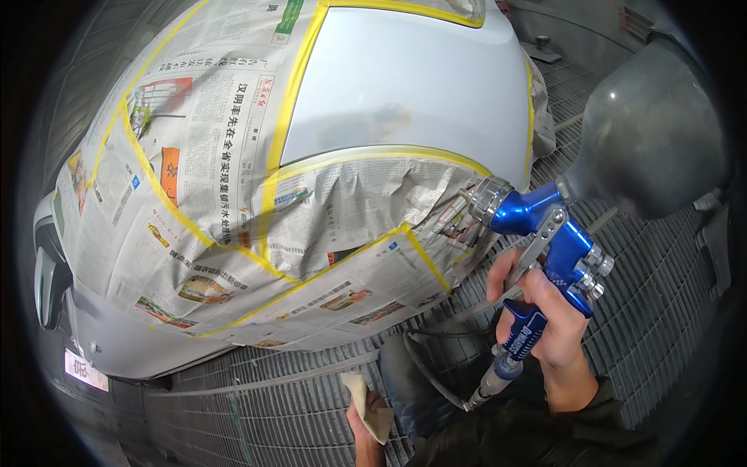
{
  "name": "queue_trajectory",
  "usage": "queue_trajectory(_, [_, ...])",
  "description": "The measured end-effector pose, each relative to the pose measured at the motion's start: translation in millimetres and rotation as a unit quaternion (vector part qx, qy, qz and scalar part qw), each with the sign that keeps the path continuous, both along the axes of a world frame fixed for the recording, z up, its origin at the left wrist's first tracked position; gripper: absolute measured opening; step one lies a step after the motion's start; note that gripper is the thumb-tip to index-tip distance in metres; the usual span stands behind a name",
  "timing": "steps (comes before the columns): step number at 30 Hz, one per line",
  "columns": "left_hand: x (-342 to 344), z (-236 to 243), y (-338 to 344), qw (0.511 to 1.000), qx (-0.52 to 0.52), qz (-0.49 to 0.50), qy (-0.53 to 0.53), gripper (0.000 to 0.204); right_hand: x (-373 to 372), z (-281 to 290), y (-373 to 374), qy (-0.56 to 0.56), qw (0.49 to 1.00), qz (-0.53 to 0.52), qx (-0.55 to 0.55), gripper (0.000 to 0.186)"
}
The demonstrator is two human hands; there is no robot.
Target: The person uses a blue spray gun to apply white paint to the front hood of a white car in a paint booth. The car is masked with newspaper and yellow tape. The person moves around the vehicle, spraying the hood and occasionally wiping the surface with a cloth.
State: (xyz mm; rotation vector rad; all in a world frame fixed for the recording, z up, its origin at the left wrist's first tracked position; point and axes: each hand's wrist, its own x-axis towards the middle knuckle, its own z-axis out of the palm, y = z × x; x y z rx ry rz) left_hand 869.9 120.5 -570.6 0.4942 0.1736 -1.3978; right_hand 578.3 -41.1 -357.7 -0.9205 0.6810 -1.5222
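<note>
My right hand (556, 319) grips a blue metal spray gun (564, 249) with a dark translucent cup (646, 117) on top and a hose fitting below its handle. Its silver nozzle points left, toward the masked car. At the lower middle, my left hand (366, 412) is closed on a folded beige cloth (373, 409). Above my hands is a pale car panel (405, 62) with a dull blotch, bordered by yellow tape (307, 78) and newspaper sheets (218, 156) that cover the surrounding bodywork.
A side mirror (49, 257) juts out at the far left. Metal grating floor (272, 420) runs beneath and around the car. A dark hose (432, 373) loops below the gun over my dark-clad leg (412, 373). Small dark items (545, 47) lie beyond the car at the upper right.
</note>
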Motion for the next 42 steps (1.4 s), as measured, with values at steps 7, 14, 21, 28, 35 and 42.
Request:
queue_trajectory(7, [6.4,-11.6,-5.8,0.997,0.061,-0.017,-0.048,0.012,-9.1,-8.8,6.8,0.007,1.000,-0.006,0.007,0.037])
queue_trajectory(14, [13.1,-3.4,-51.6,0.882,0.064,-0.216,-0.413,0.034,-25.3,-34.4,40.5,0.033,0.993,-0.104,0.051,0.036])
queue_trajectory(21, [34.7,-17.2,-97.2,0.711,0.052,-0.361,-0.602,0.063,-43.1,-53.9,31.6,0.004,0.995,-0.096,0.040,0.034])
queue_trajectory(28, [33.7,-34.0,-166.3,0.736,-0.074,-0.397,-0.544,0.045,-75.3,-84.2,-26.2,0.024,0.988,-0.151,0.028,0.034])
queue_trajectory(35, [-25.8,-61.7,-211.6,0.696,-0.114,-0.439,-0.557,0.040,-135.2,-175.6,-53.4,0.052,0.974,-0.214,0.049,0.030])
queue_trajectory(42, [-106.9,-133.2,-221.9,0.708,-0.004,-0.403,-0.579,0.036,-170.8,-312.8,-42.2,-0.014,0.993,-0.063,0.104,0.033])
